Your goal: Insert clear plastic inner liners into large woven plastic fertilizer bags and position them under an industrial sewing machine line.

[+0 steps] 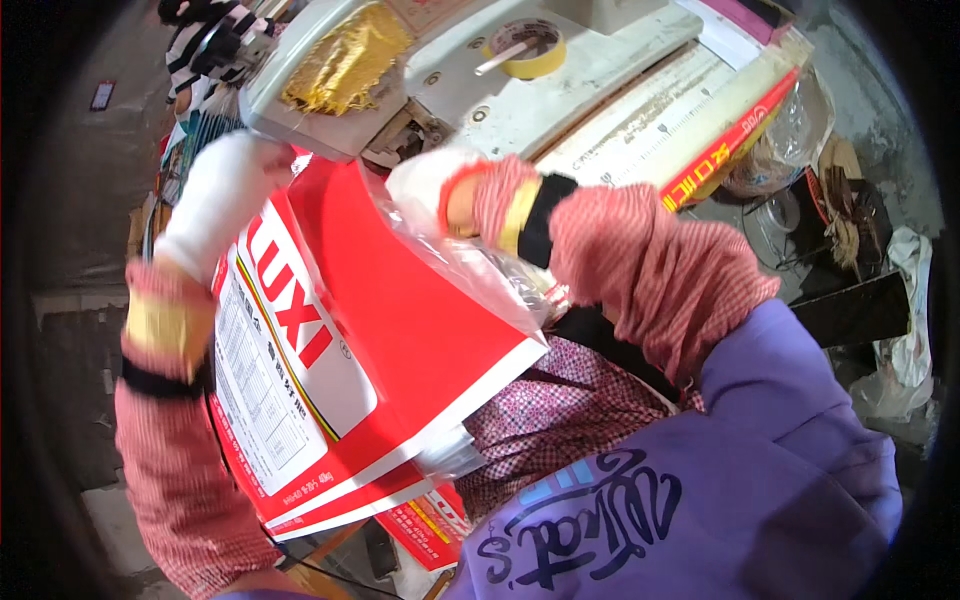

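A red and white printed sack (420, 290) lies slanted across my lap, its upper end beside the grey machine. A clear plastic liner (490, 270) shows along its right side. My left hand (225, 185), in a white glove, is closed on the sack's upper left corner; the fingertips are partly hidden. Beside the sack's upper right edge, next to the liner, is my right hand (425, 190), gloved in white too. Motion smears it and its fingers do not show clearly. More layers of similar sacks (440, 455) lie underneath.
The grey machine (590, 90) stands ahead, carrying a yellow tape roll (527, 50) and a gold woven scrap (352, 60). A red and yellow strip (735, 145) edges the worktop at right. Crumpled plastic bags (900, 330) hang at far right. Another person's striped sleeve (190, 50) shows at upper left.
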The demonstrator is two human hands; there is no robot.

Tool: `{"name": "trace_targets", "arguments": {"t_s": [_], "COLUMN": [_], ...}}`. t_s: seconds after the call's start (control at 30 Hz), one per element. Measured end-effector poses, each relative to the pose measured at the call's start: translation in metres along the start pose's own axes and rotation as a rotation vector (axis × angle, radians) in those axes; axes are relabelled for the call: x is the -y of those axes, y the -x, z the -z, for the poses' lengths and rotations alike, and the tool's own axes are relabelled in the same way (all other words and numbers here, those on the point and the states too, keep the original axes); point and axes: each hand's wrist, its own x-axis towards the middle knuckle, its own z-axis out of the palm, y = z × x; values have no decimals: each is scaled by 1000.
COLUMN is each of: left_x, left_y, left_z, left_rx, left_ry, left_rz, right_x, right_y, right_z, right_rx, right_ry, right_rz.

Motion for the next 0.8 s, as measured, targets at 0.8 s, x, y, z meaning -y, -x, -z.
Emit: {"name": "trace_targets", "arguments": {"t_s": [0.8], "left_x": [-150], "left_y": [91], "left_z": [103], "left_rx": [1099], "left_ry": [-219], "left_rz": [-186], "right_x": [-14], "right_y": [-19], "right_z": [-33], "right_rx": [127], "right_ry": [-84], "right_rz": [104]}}
